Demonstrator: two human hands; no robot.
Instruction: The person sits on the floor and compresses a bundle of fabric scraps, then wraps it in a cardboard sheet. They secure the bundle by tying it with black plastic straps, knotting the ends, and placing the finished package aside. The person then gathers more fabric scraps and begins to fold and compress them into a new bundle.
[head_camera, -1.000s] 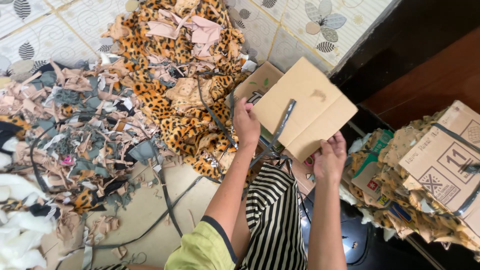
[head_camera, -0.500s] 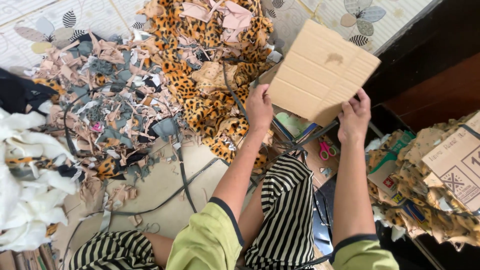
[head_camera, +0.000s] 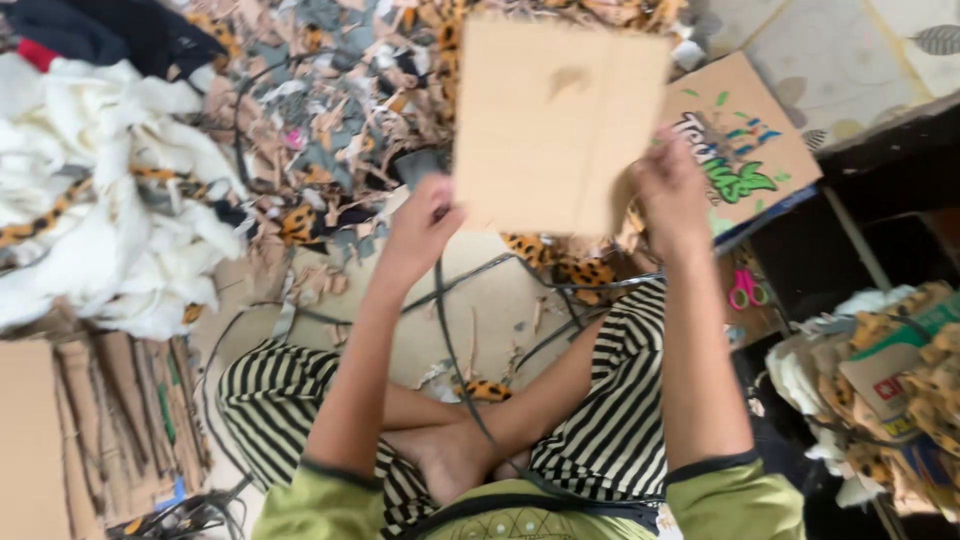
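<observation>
I hold a plain brown cardboard sheet (head_camera: 555, 120) up in front of me with both hands. My left hand (head_camera: 420, 228) grips its lower left corner. My right hand (head_camera: 672, 190) grips its right edge. I sit cross-legged in striped trousers (head_camera: 620, 420) on the floor. Behind the sheet lies a heap of leopard-print fabric scraps (head_camera: 330, 110) mixed with grey and beige cuttings.
White cloth (head_camera: 110, 220) is piled at the left. A printed cardboard piece (head_camera: 745, 150) lies at the right, with pink scissors (head_camera: 745, 290) below it. Cardboard strips (head_camera: 110, 420) lie at lower left. A stack of boxes and scraps (head_camera: 890, 390) stands at the right. Thin dark cords (head_camera: 450, 320) cross the floor.
The cardboard sheet has been lifted and turned upright in front of me. The view has shifted left and down, so the white cloth and my legs show more.
</observation>
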